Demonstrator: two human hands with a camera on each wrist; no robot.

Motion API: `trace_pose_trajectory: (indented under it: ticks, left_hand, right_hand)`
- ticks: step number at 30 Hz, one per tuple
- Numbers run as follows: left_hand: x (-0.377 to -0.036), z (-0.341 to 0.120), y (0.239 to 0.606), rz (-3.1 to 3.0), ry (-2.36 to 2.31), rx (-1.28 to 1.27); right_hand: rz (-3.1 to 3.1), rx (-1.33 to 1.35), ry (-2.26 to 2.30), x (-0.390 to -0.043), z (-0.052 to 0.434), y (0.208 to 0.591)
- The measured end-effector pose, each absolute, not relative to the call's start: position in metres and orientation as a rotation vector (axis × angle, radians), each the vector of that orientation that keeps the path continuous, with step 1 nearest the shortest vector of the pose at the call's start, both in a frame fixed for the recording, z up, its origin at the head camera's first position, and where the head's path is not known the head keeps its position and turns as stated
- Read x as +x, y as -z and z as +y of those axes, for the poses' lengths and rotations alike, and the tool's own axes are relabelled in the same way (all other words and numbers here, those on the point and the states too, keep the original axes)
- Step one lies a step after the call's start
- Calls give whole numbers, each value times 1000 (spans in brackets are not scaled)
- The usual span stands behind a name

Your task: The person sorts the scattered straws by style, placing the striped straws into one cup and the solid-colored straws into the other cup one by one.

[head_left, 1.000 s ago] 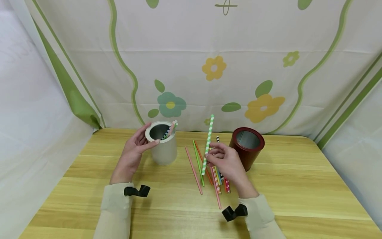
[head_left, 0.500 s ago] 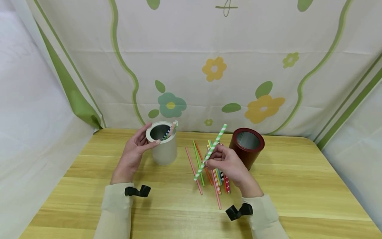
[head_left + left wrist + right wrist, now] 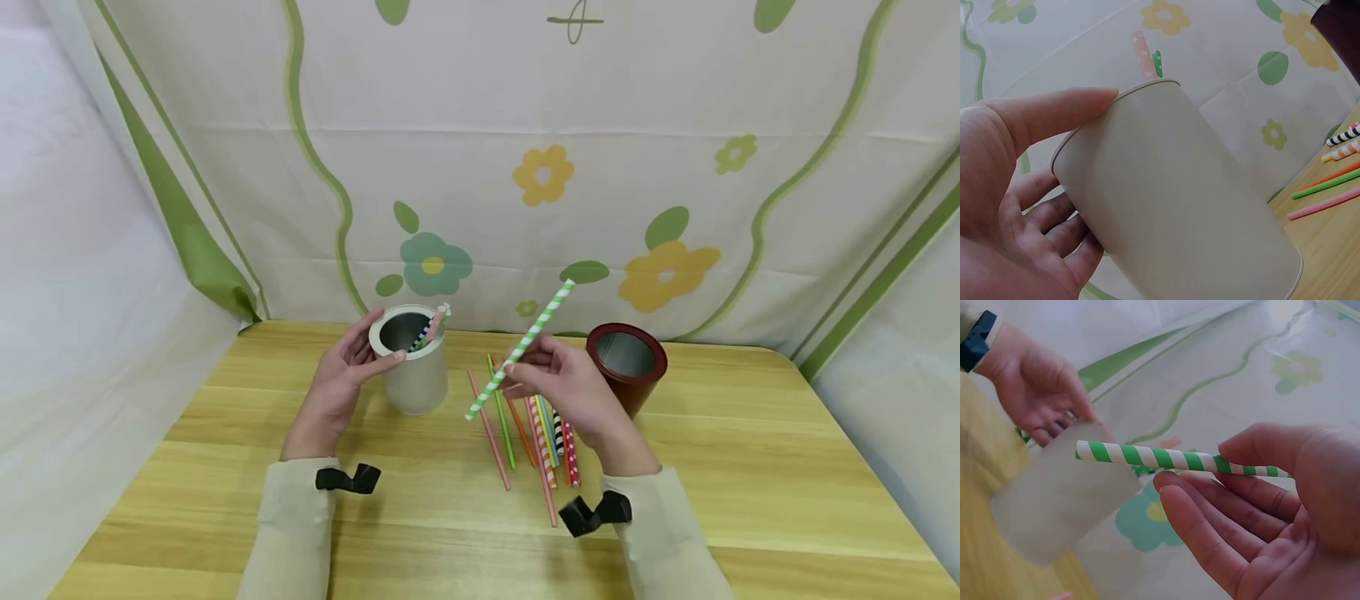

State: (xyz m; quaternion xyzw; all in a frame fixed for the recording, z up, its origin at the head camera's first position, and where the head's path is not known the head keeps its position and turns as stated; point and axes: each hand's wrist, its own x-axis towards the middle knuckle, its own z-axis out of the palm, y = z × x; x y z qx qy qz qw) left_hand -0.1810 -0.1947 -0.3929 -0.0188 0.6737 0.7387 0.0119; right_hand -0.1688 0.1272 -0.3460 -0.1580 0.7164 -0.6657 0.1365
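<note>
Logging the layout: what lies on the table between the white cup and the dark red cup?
In the head view, loose straws lie between the white cup and the dark red cup; the right hand holds a green-striped straw above them.

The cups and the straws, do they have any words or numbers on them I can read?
No words, numbers or signs can be read.
Round white metal cup: plain.
Round dark red cup: plain.
Green-and-white striped paper straw in the right hand: stripes only.
Flower-patterned cloth backdrop: drawings, no letters.

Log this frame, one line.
left hand: holds white cylindrical tin | right hand: pinches green-white striped paper straw, tilted | loose straws: on table
</note>
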Motion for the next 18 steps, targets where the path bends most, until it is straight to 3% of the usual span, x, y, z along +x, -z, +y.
trace_pose_trajectory:
  ticks: [8, 18]
  left_hand:
    - [-180, -197, 393, 2097, -2299, -69]
    - [-181, -195, 393, 2111, -2295, -58]
  right_hand:
    - [2132, -485, 1950, -187, 100, 314]
    - [2146, -433, 2099, -202, 62, 322]
